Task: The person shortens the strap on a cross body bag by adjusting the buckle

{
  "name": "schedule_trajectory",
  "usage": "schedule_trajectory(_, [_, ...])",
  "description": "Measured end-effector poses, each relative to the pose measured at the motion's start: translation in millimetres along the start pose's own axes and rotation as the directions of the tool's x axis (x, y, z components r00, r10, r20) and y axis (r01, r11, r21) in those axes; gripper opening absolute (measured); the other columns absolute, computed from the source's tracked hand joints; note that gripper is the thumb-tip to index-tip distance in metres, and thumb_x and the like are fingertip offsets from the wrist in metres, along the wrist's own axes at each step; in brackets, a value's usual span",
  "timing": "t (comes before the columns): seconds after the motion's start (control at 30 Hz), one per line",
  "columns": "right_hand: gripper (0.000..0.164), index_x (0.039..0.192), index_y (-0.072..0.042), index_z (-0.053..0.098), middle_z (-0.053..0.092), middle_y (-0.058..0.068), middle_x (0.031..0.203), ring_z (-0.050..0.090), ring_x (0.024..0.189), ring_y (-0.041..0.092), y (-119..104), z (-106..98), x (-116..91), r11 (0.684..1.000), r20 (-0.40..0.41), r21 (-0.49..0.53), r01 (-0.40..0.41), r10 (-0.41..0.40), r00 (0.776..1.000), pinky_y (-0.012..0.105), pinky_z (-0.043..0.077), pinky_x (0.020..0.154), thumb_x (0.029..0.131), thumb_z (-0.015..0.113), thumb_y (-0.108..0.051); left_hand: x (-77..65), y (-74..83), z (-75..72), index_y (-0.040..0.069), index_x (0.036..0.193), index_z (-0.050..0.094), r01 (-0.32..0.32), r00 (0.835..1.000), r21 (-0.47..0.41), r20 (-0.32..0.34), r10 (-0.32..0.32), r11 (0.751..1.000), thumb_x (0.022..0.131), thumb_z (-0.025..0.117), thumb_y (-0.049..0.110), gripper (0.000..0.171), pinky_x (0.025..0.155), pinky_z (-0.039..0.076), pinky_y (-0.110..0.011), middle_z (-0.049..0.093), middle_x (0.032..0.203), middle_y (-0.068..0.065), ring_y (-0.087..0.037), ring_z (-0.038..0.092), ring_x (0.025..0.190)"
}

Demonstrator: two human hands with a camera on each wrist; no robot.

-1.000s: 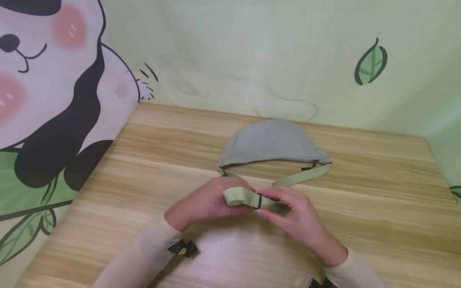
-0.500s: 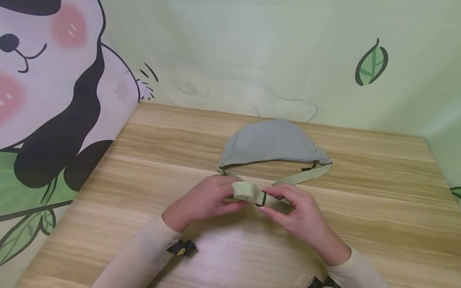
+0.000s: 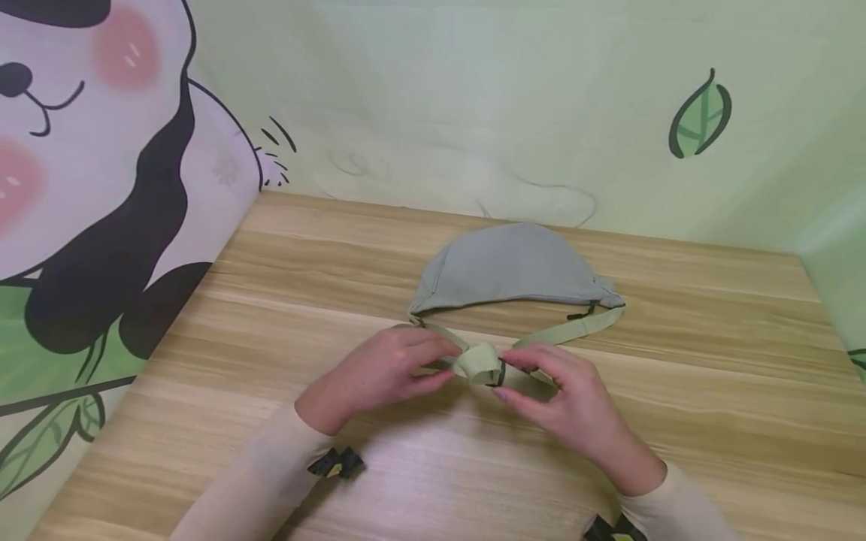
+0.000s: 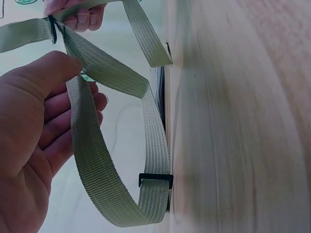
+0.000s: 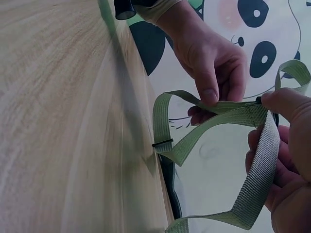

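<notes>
A grey waist bag lies at the back of the table, its pale green webbing strap running toward me. My left hand pinches one stretch of that strap between thumb and fingers, as the left wrist view shows. With thumb and fingertips, my right hand grips the strap at a black slider buckle. A short loop of webbing stands up from this slider, between the hands. Lower on the strap sits a second black slider, near the table and touched by neither hand.
The wooden table meets a pale green wall behind the bag. A panda print covers the wall on the left. A black zipper pull hangs at the bag's right end. Dark devices sit on both wrists.
My left hand has drawn slightly left and my right hand slightly right. The webbing loop and its slider have shifted right, and the loop now stands clear of the left fingers. The bag stays put.
</notes>
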State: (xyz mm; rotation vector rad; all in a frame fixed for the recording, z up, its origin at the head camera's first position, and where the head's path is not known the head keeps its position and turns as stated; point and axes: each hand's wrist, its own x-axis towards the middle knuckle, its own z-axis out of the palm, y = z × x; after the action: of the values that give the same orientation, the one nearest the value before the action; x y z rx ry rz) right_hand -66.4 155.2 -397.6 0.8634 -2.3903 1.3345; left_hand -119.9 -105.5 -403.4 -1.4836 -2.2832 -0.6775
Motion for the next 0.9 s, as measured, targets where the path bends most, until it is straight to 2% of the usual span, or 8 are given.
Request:
schedule_trajectory(0.33, [0.04, 0.106, -0.012, 0.068, 0.069, -0.002, 0.097, 0.062, 0.085, 0.013, 1, 2, 1, 0.999, 0.002, 0.009, 0.043, -0.043, 0.999, 0.017, 0.05, 0.08, 0.069, 0.084, -0.008, -1.0, -0.6, 0.5, 0.01, 0.1, 0.069, 0.01, 1.0, 0.026, 0.022, -0.011, 1.0, 0.083, 0.072, 0.017, 0.019, 0.08, 0.051, -0.014, 0.07, 0.096, 0.002, -0.007, 0.065, 0.087])
schedule_trajectory(0.57, [0.039, 0.104, -0.012, 0.069, 0.069, 0.0, 0.097, 0.063, 0.084, 0.016, 2, 2, 0, 0.998, -0.038, 0.021, 0.062, -0.062, 0.997, 0.017, 0.051, 0.079, 0.068, 0.084, -0.006, -0.2, -1.0, 1.1, 0.009, 0.099, 0.069, 0.012, 1.0, 0.053, 0.022, -0.013, 0.999, 0.084, 0.071, 0.015, 0.016, 0.08, 0.052, -0.016, 0.07, 0.097, 0.001, -0.008, 0.065, 0.088])
schedule_trajectory(0.77, [0.04, 0.097, -0.008, 0.069, 0.07, 0.002, 0.091, 0.063, 0.083, 0.01, 0, -5, 3, 0.992, -0.106, 0.087, 0.093, -0.084, 0.991, 0.017, 0.052, 0.074, 0.063, 0.082, 0.005, -9.1, -6.5, -0.5, 0.01, 0.098, 0.069, 0.076, 0.995, 0.071, 0.055, -0.08, 0.995, 0.084, 0.069, 0.013, 0.014, 0.077, 0.053, -0.018, 0.069, 0.093, 0.002, -0.008, 0.064, 0.085])
schedule_trajectory(0.9, [0.042, 0.101, -0.009, 0.068, 0.07, 0.001, 0.093, 0.064, 0.084, 0.011, 3, -7, 2, 0.991, -0.087, 0.103, 0.089, -0.08, 0.993, 0.018, 0.052, 0.074, 0.064, 0.081, 0.007, -13.9, -10.5, -2.8, 0.01, 0.104, 0.067, 0.123, 0.988, 0.029, 0.093, -0.125, 0.992, 0.085, 0.069, 0.018, 0.021, 0.08, 0.053, -0.019, 0.068, 0.099, 0.002, -0.008, 0.063, 0.088])
